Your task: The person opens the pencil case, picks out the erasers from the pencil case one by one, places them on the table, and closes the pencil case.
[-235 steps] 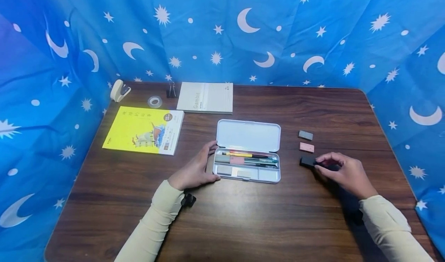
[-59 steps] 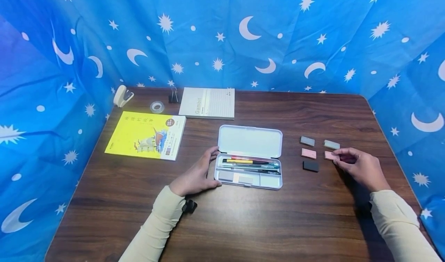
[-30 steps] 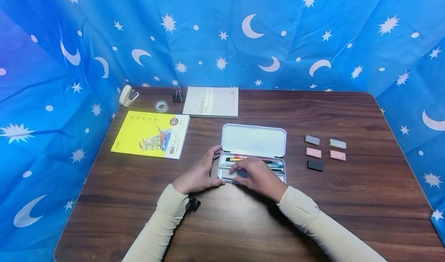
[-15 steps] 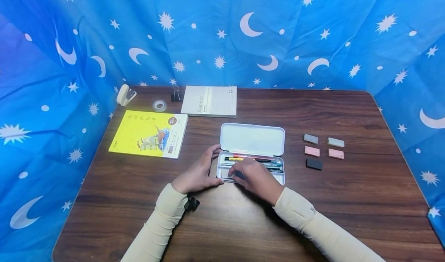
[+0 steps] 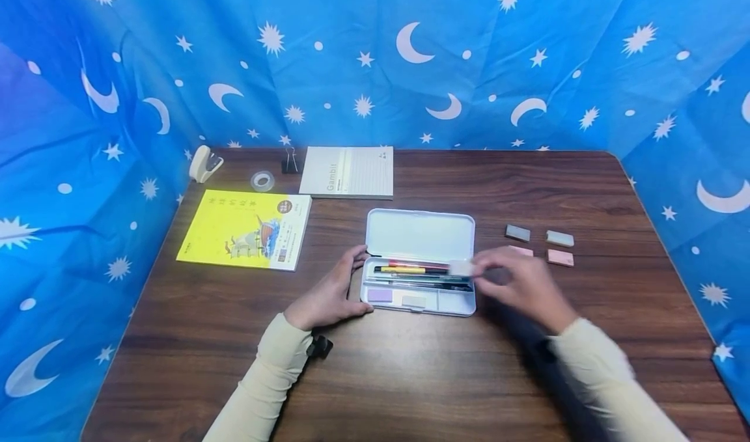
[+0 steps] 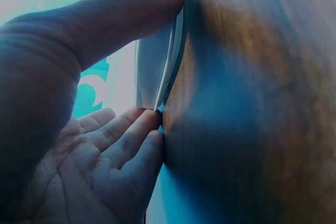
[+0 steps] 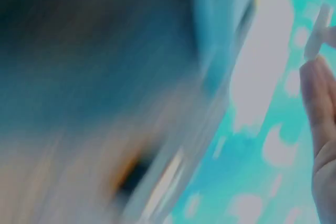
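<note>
The right hand (image 5: 527, 284) pinches a small pale block (image 5: 459, 268) in its grip, over the 3 o'clock end of an open pencil case (image 5: 418, 234). The left hand (image 5: 331, 292), grip spread wide, touches the case around 8 o'clock.

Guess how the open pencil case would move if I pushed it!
The pencil case would probably slide, not roll: it sits flat on the table. The pens might shift, since no strap shows over them.
</note>
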A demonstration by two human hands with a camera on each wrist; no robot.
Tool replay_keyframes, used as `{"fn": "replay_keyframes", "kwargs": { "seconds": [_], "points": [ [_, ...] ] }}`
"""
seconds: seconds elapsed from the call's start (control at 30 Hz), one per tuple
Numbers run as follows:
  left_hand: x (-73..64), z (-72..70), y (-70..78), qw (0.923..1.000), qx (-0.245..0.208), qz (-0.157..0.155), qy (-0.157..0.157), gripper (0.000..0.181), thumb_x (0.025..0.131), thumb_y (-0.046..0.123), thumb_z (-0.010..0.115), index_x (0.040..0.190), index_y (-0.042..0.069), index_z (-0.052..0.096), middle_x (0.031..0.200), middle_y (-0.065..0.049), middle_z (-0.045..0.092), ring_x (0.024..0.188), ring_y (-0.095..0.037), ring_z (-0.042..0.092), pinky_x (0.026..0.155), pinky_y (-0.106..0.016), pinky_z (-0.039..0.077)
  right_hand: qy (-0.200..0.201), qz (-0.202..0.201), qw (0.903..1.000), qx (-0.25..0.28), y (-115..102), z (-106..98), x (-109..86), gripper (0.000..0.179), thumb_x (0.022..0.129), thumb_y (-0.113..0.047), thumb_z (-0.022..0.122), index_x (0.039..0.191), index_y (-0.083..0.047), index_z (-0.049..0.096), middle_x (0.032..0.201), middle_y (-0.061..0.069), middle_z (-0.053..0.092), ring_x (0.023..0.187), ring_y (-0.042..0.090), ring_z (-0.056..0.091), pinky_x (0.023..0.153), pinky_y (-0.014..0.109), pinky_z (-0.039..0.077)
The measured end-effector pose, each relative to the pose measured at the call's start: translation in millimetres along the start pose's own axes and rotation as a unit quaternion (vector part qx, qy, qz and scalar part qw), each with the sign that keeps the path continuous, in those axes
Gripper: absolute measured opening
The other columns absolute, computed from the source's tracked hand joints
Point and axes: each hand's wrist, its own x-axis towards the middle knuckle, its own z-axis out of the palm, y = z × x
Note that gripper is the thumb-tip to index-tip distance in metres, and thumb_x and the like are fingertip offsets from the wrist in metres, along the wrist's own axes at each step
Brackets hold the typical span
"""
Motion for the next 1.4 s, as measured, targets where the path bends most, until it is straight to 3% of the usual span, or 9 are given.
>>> {"fn": "replay_keyframes", "kwargs": {
  "seconds": [0.2,0.27,0.4,0.63,0.87,0.97,1.1,1.23,1.4],
  "points": [
    [-0.7,-0.4,0.3,1.0000,0.001,-0.003,0.003,0.110,0.081,0.008,0.091,0.162,0.000,0.016,0.162,-0.024,0.039,0.150,-0.035,0.039,0.126,-0.046,0.028,0.000,0.118,0.9905,-0.072,63,-66,-58.9,0.043,0.063,0.009,0.094,0.088,-0.019,0.072,0.099,0.007,0.077,0.100,-0.020,0.053,0.079,-0.001,0.042],
    [-0.8,-0.5,0.0,1.0000,0.003,-0.006,0.003,0.110,0.081,0.009,0.091,0.162,0.001,0.016,0.161,-0.024,0.040,0.151,-0.034,0.039,0.126,-0.046,0.028,-0.021,0.149,0.9855,-0.079,78,-76,-73.0,0.041,0.066,0.008,0.095,0.088,-0.019,0.072,0.097,0.009,0.077,0.095,-0.018,0.054,0.075,-0.001,0.043],
    [-0.1,0.3,-1.8,1.0000,0.006,-0.003,0.002,0.110,0.081,0.010,0.091,0.162,0.000,0.016,0.161,-0.022,0.041,0.150,-0.033,0.039,0.126,-0.045,0.029,-0.055,0.166,0.9794,-0.101,95,-83,-89.1,0.039,0.066,0.005,0.095,0.088,-0.018,0.073,0.092,0.005,0.075,0.082,-0.001,0.060,0.074,-0.002,0.038],
    [-1.0,0.5,-1.9,0.9999,0.004,-0.013,-0.004,0.111,0.082,0.011,0.091,0.163,0.003,0.015,0.162,-0.020,0.039,0.152,-0.031,0.037,0.126,-0.043,0.027,-0.074,0.164,0.9774,-0.112,104,-79,-92.3,0.036,0.069,0.000,0.095,0.089,-0.018,0.071,0.090,0.001,0.073,0.078,0.004,0.058,0.074,-0.001,0.035],
    [-1.6,-0.7,-0.3,0.9999,-0.003,-0.013,-0.004,0.110,0.083,0.011,0.091,0.162,0.002,0.015,0.162,-0.021,0.039,0.151,-0.030,0.038,0.126,-0.043,0.028,-0.039,0.152,0.9790,-0.129,83,-72,-75.9,0.039,0.064,0.001,0.097,0.090,-0.012,0.071,0.090,0.008,0.072,0.075,0.021,0.060,0.068,0.002,0.039],
    [-1.4,0.5,-1.1,0.9999,-0.005,-0.013,-0.005,0.110,0.083,0.010,0.091,0.162,0.002,0.015,0.162,-0.021,0.039,0.151,-0.031,0.037,0.126,-0.043,0.029,-0.007,0.105,0.9867,-0.124,64,-58,-60.6,0.042,0.062,0.004,0.097,0.091,-0.013,0.071,0.091,0.005,0.073,0.079,0.022,0.064,0.073,0.003,0.043],
    [-0.9,1.9,-2.1,0.9999,-0.006,-0.009,-0.005,0.110,0.082,0.010,0.091,0.162,0.001,0.015,0.162,-0.021,0.039,0.152,-0.031,0.037,0.126,-0.044,0.029,0.014,0.008,0.9961,-0.086,35,-28,-33.4,0.039,0.064,0.004,0.091,0.093,-0.012,0.071,0.093,0.003,0.074,0.085,0.020,0.068,0.077,0.018,0.052],
    [-0.3,1.3,-2.4,0.9999,-0.006,-0.008,-0.005,0.111,0.082,0.010,0.090,0.163,0.002,0.015,0.162,-0.021,0.038,0.152,-0.031,0.036,0.126,-0.044,0.028,-0.003,-0.058,0.9979,-0.028,2,8,-7.8,0.034,0.067,0.003,0.087,0.094,-0.010,0.070,0.092,0.001,0.074,0.084,0.018,0.068,0.070,0.036,0.059],
    [-0.3,0.1,-1.9,0.9999,-0.004,-0.012,-0.002,0.111,0.081,0.009,0.091,0.163,0.002,0.016,0.162,-0.021,0.039,0.152,-0.031,0.037,0.126,-0.044,0.028,-0.075,-0.051,0.9958,0.012,-29,44,14.0,0.029,0.075,0.003,0.088,0.091,-0.015,0.071,0.090,-0.003,0.073,0.084,0.014,0.067,0.071,0.039,0.061]
  ]
}}
